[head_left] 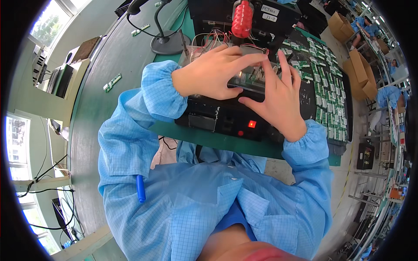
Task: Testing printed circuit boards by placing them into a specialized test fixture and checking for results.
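My left hand [213,71] reaches over a black test fixture [226,114] with its index finger stretched out and its thumb apart. My right hand [281,98] is beside it, fingers spread and pointing away from me, thumb toward my left hand. The two index fingertips come close together; whether they touch each other, I cannot tell. Between and beneath the hands lies a clear plate [250,81] on the fixture, partly covered by my fingers. What is under the plate is hard to make out. A lit red switch [252,124] is on the fixture's front.
Many green circuit boards [324,89] lie in rows on a black tray at the right. A red handle [242,19] stands above the fixture, with loose wires behind. A round black stand base [169,42] and a single circuit board [112,82] are on the left. Cardboard boxes [360,76] stand beyond.
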`<state>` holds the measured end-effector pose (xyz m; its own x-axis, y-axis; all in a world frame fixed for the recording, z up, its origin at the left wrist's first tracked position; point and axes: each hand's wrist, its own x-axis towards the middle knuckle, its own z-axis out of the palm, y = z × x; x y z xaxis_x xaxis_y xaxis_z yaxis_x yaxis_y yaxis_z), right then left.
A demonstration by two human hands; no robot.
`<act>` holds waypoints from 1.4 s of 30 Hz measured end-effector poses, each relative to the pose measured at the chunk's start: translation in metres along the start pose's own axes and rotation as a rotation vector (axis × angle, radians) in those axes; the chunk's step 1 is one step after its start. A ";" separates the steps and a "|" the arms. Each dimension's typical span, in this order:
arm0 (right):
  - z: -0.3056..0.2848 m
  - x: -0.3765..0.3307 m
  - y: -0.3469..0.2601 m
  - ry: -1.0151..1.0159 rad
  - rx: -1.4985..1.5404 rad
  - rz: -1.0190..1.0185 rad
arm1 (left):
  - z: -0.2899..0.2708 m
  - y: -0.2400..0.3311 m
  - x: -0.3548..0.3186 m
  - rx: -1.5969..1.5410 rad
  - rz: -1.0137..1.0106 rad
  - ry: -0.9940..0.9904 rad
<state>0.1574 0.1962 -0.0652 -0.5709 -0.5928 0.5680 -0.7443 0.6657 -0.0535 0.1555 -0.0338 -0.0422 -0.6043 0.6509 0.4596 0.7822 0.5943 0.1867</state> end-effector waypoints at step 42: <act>-0.004 0.012 0.030 0.137 0.122 -0.002 | 0.004 0.016 0.005 0.010 -0.108 0.214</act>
<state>0.1296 0.2110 -0.0563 -0.5231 -0.5210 0.6745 -0.7866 0.5998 -0.1467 0.1646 -0.0188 -0.0406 -0.6378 0.4691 0.6108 0.7125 0.6606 0.2367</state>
